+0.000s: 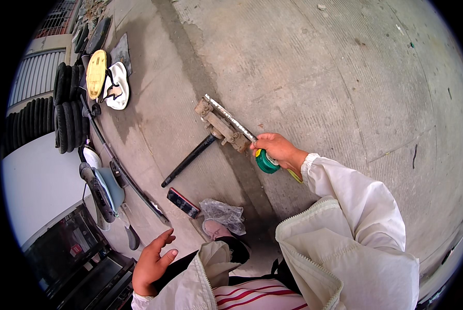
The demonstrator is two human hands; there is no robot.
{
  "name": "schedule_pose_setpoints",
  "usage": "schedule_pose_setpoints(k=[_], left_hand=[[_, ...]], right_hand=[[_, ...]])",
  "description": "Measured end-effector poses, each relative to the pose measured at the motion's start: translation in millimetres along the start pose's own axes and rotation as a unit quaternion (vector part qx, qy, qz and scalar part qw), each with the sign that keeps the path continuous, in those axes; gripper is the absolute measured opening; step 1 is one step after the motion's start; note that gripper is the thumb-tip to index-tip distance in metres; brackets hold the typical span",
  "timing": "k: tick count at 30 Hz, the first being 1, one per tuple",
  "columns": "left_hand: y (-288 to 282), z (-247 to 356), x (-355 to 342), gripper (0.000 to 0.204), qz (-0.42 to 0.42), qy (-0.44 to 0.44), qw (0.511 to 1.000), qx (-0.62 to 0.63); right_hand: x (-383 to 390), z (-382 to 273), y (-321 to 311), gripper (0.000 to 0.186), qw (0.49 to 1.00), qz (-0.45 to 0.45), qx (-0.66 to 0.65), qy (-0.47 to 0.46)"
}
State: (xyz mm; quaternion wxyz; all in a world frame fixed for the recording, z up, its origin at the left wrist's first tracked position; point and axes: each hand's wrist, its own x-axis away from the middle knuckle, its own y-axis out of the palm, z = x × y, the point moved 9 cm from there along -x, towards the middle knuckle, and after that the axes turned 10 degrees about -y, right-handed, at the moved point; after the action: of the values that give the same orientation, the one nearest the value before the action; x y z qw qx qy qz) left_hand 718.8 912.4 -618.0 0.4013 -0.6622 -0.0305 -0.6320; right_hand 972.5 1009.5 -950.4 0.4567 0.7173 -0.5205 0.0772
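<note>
My right hand [279,150] grips a green tape measure [265,161] with a yellow part on its case. A pale, flecked tape blade [229,116] stretches from it toward the far left, along a rusty metal bracket [222,128] on the ground. Whether the blade touches the bracket I cannot tell. A black rod [190,160] joins the bracket and points toward the near left. Low on the left, my left hand [154,262] is empty, its fingers apart. A dark phone [183,202] with a red edge lies between that hand and the bracket.
Clear crumpled plastic [224,214] lies by my pink shoe [216,229]. Along the left are stacked black tires [66,121], a long black bar [119,165], a yellow panel [96,75], a white panel [117,88] and a light blue part [110,188]. The concrete floor [319,77] has a dark strip.
</note>
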Motion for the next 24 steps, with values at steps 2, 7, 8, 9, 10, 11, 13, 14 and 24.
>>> schedule_pose_setpoints(k=[2,7,8,9,10,11,13,14,24], left_hand=[[0.0,0.6,0.8,0.058,0.001,0.002,1.000,-0.002],[0.0,2.3,2.3,0.057,0.002,-0.002,1.000,0.000],[0.0,1.9,2.3,0.057,0.003,-0.002,1.000,0.001],[0.1,1.1,2.3,0.057,0.003,-0.003,1.000,0.001],[0.1,0.4,2.3,0.057,0.004,-0.003,1.000,0.002],[0.0,0.5,2.5,0.057,0.005,-0.002,1.000,0.002],[-0.2,1.2,3.0,0.057,0.006,0.001,1.000,0.003],[-0.2,1.5,2.9,0.057,0.006,0.002,1.000,0.002],[-0.2,0.3,2.9,0.057,0.008,0.001,1.000,0.003]], right_hand=[[-0.4,0.1,-0.7,0.015,1.000,0.000,0.000,-0.004],[0.0,0.7,-0.5,0.016,1.000,-0.001,0.000,0.001],[0.1,0.2,-0.7,0.016,1.000,0.000,0.002,0.000],[0.4,-0.2,-0.9,0.015,1.000,0.000,0.003,-0.001],[0.6,-0.9,-0.2,0.015,1.000,0.001,0.004,-0.002],[0.9,-1.5,0.5,0.015,1.000,0.002,0.005,-0.002],[1.7,-2.8,1.0,0.016,1.000,0.002,0.005,-0.003],[2.1,-3.3,0.9,0.016,1.000,0.002,0.005,-0.003],[1.9,-2.1,0.7,0.015,1.000,0.002,0.005,0.001]])
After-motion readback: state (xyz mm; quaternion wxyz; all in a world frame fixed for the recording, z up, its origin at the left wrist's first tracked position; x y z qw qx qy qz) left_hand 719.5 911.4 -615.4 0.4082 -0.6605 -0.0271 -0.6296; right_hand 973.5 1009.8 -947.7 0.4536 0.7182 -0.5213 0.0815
